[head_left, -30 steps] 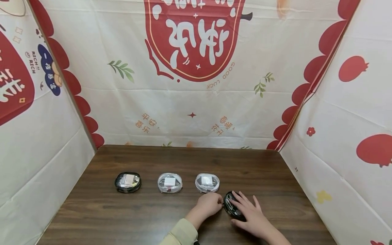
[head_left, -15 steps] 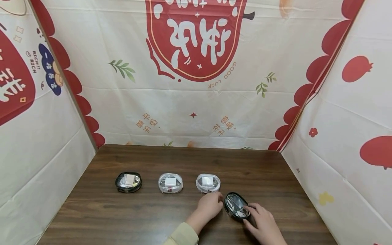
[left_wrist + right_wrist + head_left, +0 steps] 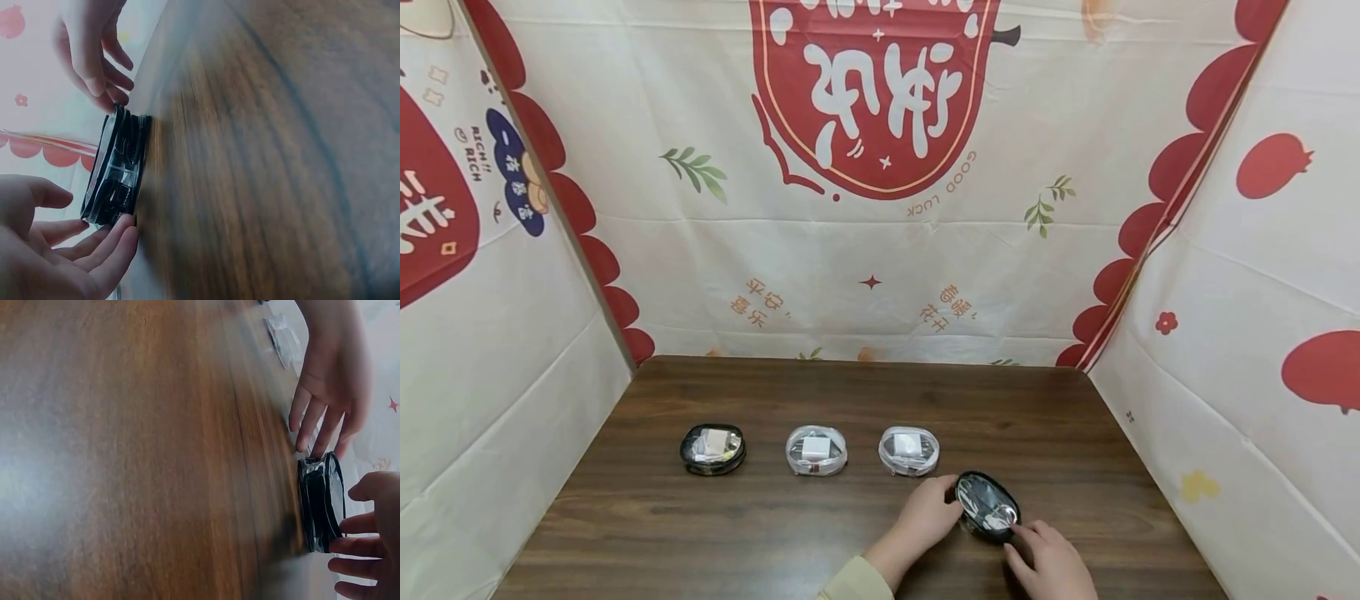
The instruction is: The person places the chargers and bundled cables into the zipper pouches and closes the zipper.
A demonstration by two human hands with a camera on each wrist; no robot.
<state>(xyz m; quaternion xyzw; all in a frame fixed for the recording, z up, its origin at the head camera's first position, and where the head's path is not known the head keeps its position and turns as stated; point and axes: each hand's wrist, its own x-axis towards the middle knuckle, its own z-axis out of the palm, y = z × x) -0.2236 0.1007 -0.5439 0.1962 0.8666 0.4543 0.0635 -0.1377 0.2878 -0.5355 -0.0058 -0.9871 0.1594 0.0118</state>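
Note:
An oval black-rimmed pouch (image 3: 988,504) with a clear top lies tilted on the table at the right. Cables and other small contents show dimly through it. Fingers of my left hand (image 3: 928,512) touch its left end; the left wrist view shows them fairly straight, the thumb held apart. At the opposite end of the pouch (image 3: 322,503), my right hand (image 3: 1051,560) touches the rim with extended fingers. Its thumb stands off the pouch in the right wrist view. Neither hand curls round the pouch.
Three similar pouches lie in a row on the brown wooden table (image 3: 737,533): a black-rimmed one (image 3: 713,450) at left, then two white-rimmed ones, the middle pouch (image 3: 816,451) and the right pouch (image 3: 909,452). Each shows a white block inside. Printed cloth walls (image 3: 865,250) surround the table.
My right hand has drawn back from over the pouch to its near right end. The pouch has shifted slightly right, and my left hand has followed it.

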